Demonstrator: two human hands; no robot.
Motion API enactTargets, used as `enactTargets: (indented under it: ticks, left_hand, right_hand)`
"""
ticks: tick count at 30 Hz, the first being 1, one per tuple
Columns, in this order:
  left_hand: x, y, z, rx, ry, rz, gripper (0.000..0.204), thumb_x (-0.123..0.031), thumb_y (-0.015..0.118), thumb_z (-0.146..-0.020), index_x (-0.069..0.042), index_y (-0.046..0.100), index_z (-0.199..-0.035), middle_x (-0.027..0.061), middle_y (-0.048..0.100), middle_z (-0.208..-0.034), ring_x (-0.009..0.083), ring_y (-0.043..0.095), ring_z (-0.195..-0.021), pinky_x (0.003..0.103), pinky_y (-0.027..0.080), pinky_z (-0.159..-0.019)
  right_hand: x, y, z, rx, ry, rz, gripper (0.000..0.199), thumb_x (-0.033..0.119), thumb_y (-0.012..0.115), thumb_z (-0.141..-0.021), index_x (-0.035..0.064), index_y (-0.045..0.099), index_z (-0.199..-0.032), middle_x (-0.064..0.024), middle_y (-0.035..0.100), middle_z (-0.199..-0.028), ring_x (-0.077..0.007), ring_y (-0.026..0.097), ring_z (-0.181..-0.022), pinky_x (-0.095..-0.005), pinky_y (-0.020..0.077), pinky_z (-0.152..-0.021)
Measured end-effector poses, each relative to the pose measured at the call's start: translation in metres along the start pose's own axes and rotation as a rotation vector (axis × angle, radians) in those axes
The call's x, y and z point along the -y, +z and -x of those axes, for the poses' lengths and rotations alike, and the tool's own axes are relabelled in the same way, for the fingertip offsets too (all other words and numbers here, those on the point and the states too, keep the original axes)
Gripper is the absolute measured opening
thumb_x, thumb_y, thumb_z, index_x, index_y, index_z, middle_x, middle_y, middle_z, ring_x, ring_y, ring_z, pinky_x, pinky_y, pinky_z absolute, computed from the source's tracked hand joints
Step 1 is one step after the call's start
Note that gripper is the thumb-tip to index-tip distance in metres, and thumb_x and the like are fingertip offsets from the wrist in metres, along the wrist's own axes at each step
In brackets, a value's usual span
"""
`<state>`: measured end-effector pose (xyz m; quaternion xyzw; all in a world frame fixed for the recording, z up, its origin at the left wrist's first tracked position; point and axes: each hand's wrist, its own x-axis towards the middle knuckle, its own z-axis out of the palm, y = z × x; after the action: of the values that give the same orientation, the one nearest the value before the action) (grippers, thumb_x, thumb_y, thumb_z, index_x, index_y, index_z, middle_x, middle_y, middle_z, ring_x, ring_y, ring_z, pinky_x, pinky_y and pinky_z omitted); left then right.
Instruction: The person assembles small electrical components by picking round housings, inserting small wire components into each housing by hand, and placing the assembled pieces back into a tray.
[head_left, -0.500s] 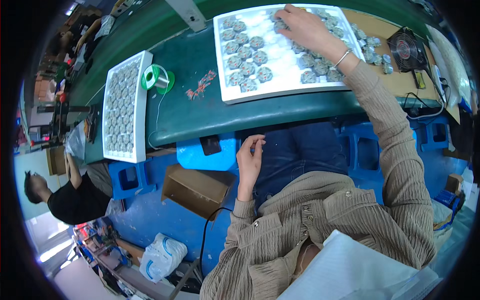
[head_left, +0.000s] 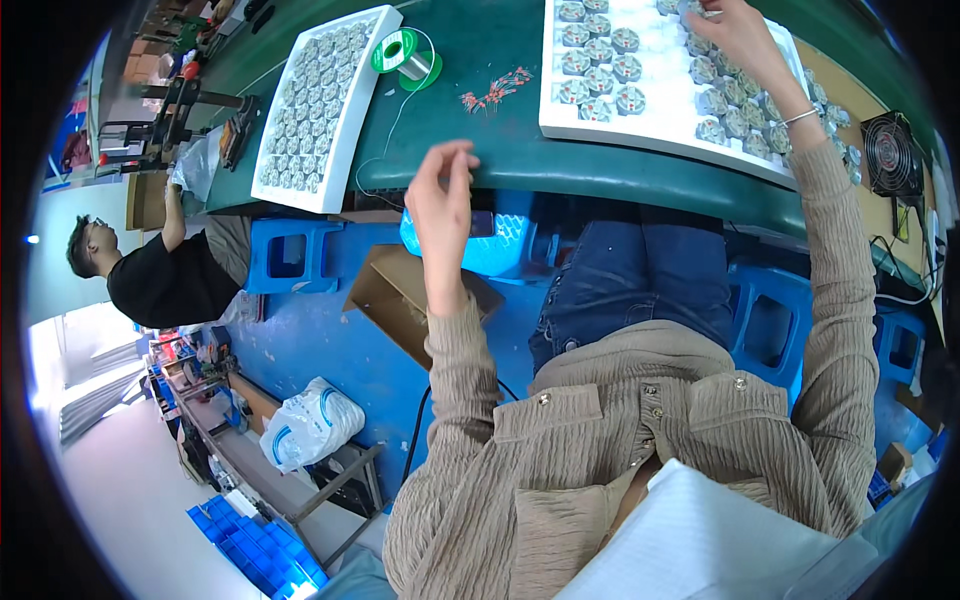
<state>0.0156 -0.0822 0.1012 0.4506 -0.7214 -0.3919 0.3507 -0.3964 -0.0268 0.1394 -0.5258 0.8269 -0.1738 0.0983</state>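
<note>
My right hand (head_left: 742, 40) reaches over the large white foam tray (head_left: 640, 130), its fingers closed on a round grey part at the upper edge of the view; the fingertips are partly cut off. Rows of round grey parts with small red marks (head_left: 626, 68) sit in the tray's left side, and more grey parts (head_left: 735, 105) lie below my right hand. My left hand (head_left: 443, 205) is raised in front of the table edge, thumb and fingers drawn together in a pinch. Anything between those fingertips is too small to make out.
A second foam tray full of grey parts (head_left: 318, 100) stands at left, beside a green solder wire spool (head_left: 408, 58). Small red-tipped components (head_left: 495, 92) lie on the green table (head_left: 600, 165). At right is a black fan (head_left: 892, 152). A person in black (head_left: 180, 270) sits at far left.
The view has shifted, so the table sits higher and further right. My left hand has risen toward the table edge, left of the leads. My right hand stays over the large tray.
</note>
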Motion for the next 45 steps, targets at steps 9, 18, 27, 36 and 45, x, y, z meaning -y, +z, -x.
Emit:
enactTargets:
  ticks: [9, 18, 27, 36, 45]
  left_hand:
    - [0.029, 0.045, -0.078, -0.239, 0.287, -0.655, 0.018, -0.015, 0.069, -0.092, -0.003, 0.067, -0.105, 0.0097, 0.067, -0.087, 0.0261, 0.062, -0.079, 0.037, 0.053, -0.074]
    - [0.014, 0.018, -0.073, -0.103, -0.009, -0.046, 0.011, -0.01, 0.069, -0.09, -0.002, 0.071, -0.097, 0.0063, 0.073, -0.086, 0.0179, 0.064, -0.073, 0.03, 0.051, -0.066]
    - [0.013, 0.018, -0.09, -0.154, 0.166, -0.253, 0.013, -0.012, 0.067, -0.089, -0.001, 0.073, -0.086, 0.0104, 0.074, -0.084, 0.0268, 0.064, -0.067, 0.036, 0.054, -0.07]
    - [0.013, 0.049, -0.137, -0.019, 0.19, -0.687, 0.022, -0.02, 0.069, -0.088, 0.002, 0.073, -0.086, 0.0119, 0.073, -0.081, 0.0227, 0.066, -0.069, 0.033, 0.053, -0.069]
    - [-0.041, 0.04, -0.026, 0.122, 0.028, 0.154, 0.007, -0.001, 0.066, -0.091, 0.0, 0.07, -0.096, 0.0058, 0.07, -0.091, 0.0128, 0.061, -0.077, 0.024, 0.05, -0.071]
  right_hand:
    - [0.041, 0.003, 0.114, -0.092, -0.258, -0.824, 0.052, 0.027, 0.073, -0.095, 0.0147, 0.058, -0.144, -0.0121, 0.065, -0.115, -0.0194, 0.063, -0.094, -0.024, 0.0553, -0.08]
    - [0.077, 0.07, 0.215, 0.646, 0.04, -1.386, 0.037, -0.002, 0.068, -0.091, 0.0001, 0.064, -0.128, -0.0094, 0.069, -0.109, -0.0133, 0.065, -0.091, -0.0219, 0.0531, -0.073]
    - [0.076, 0.13, 0.234, 0.67, 0.191, -1.394, 0.037, -0.001, 0.065, -0.093, 0.0013, 0.063, -0.13, -0.0089, 0.067, -0.105, -0.0118, 0.062, -0.084, -0.0205, 0.0504, -0.067]
    - [0.073, 0.144, 0.245, 0.606, 0.202, -1.396, 0.038, 0.002, 0.063, -0.095, 0.0015, 0.062, -0.133, -0.0089, 0.067, -0.104, -0.0117, 0.062, -0.084, -0.0213, 0.0507, -0.066]
    - [0.06, 0.147, 0.25, 0.444, 0.365, -1.504, 0.036, 0.005, 0.06, -0.098, 0.001, 0.061, -0.134, -0.0123, 0.069, -0.111, -0.0131, 0.064, -0.086, -0.0214, 0.0518, -0.066]
